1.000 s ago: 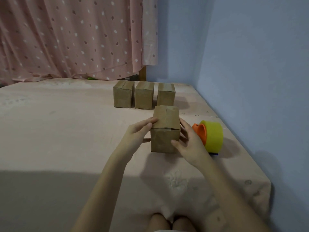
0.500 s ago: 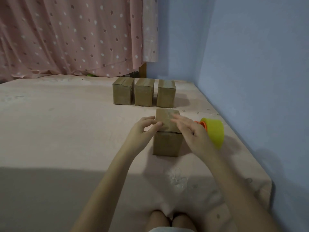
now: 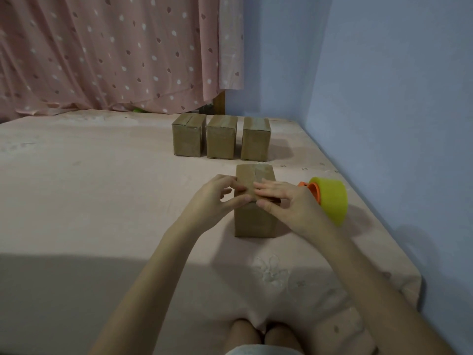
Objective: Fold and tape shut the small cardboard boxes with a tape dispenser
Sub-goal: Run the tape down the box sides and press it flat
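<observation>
The step in hand looks like smoothing or pressing down the top of the near cardboard box (image 3: pixel 254 216), which stands on the bed (image 3: pixel 102 201) directly under both sets of fingers. A strip of tape seems to run along its top, so this box is probably at the sealing stage, though the sheen is too faint to be sure.

The left hand (image 3: pixel 212 198) reaches in from the left, its fingers loosely curled at the box's top left edge, the thumb stretched along the near top edge; whether it pinches a flap or only steadies the box cannot be told. The right hand (image 3: pixel 284 201) lies palm down across the top, fingers straight and close together, pressing flat, with the thumb hooked over the near edge. Both forearms come in low from the near side and converge on the box.

Just beyond the right hand's knuckles, to the right, lies the tape dispenser (image 3: pixel 329 199), yellow roll on an orange core, untouched. Beyond the fingertips, three closed boxes (image 3: pixel 221 139) stand in a row.

The next move likely calls for the right hand to lift off and take up the dispenser, or to set this box with the row, while the left keeps it steady.
</observation>
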`<action>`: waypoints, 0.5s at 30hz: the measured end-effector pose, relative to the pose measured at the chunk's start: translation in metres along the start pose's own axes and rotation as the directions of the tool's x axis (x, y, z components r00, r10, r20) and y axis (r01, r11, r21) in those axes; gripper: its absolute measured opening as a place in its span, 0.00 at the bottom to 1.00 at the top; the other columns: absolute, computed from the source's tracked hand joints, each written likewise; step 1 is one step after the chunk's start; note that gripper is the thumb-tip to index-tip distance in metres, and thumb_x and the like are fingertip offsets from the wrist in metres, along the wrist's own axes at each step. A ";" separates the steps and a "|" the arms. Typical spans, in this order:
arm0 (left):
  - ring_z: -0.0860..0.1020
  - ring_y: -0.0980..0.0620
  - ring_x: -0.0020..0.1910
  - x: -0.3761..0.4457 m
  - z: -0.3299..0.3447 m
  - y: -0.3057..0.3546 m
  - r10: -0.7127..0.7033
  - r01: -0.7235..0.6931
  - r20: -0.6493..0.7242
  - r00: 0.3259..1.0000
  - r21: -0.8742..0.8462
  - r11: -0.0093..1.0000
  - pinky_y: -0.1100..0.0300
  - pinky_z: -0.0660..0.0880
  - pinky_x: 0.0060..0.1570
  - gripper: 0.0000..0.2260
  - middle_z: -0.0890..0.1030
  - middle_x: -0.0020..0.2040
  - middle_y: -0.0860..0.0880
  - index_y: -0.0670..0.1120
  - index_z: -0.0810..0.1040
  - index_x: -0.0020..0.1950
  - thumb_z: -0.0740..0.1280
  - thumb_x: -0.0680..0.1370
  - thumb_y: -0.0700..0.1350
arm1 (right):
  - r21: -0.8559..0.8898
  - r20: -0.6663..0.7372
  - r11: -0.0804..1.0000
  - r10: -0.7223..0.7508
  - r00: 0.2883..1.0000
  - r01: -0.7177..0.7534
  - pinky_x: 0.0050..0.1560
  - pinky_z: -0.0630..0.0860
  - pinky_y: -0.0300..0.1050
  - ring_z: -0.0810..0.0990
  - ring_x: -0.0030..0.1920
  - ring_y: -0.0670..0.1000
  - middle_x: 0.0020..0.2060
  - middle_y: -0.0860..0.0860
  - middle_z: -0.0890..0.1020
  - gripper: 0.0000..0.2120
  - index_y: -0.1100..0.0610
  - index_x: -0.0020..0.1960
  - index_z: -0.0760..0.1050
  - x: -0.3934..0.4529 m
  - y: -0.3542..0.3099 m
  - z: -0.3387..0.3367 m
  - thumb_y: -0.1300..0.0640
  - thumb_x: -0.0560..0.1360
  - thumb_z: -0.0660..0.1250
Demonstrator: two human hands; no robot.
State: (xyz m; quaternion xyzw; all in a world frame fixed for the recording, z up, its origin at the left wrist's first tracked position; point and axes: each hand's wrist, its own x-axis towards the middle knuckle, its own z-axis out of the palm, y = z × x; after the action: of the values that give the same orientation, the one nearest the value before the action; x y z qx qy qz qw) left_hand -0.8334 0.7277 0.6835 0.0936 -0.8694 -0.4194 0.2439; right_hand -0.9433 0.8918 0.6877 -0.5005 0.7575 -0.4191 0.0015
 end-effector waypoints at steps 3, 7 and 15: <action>0.76 0.54 0.59 0.000 -0.002 -0.004 0.038 -0.041 0.025 0.999 0.159 0.986 0.54 0.74 0.58 0.09 0.76 0.61 0.51 0.58 0.77 0.46 0.67 0.70 0.60 | -0.055 0.002 0.998 -0.034 0.999 0.034 0.70 0.64 0.42 0.70 0.66 0.39 0.61 0.41 0.77 0.16 0.51 0.61 0.78 0.000 0.000 0.000 0.56 0.73 0.71; 0.75 0.56 0.54 0.001 0.001 -0.005 0.132 -0.128 0.010 0.991 0.325 0.937 0.63 0.72 0.53 0.16 0.76 0.61 0.51 0.45 0.79 0.55 0.68 0.74 0.55 | -0.039 0.044 0.999 -0.024 0.999 0.025 0.69 0.62 0.33 0.68 0.65 0.33 0.59 0.36 0.75 0.16 0.49 0.61 0.78 -0.001 0.000 -0.006 0.55 0.73 0.71; 0.79 0.49 0.55 -0.004 0.006 -0.009 0.207 -0.190 -0.006 0.978 0.370 0.909 0.61 0.73 0.51 0.14 0.76 0.64 0.46 0.42 0.79 0.56 0.67 0.76 0.51 | 0.004 -0.064 1.000 0.007 0.998 -0.007 0.68 0.68 0.41 0.73 0.63 0.38 0.58 0.45 0.81 0.16 0.53 0.56 0.81 0.001 -0.003 0.002 0.52 0.69 0.74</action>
State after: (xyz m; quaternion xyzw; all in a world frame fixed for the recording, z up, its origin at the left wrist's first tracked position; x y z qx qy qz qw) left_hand -0.8331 0.7279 0.6720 0.0581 -0.9317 -0.2203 0.2828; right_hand -0.9410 0.8892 0.6889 -0.4842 0.7580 -0.4365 -0.0203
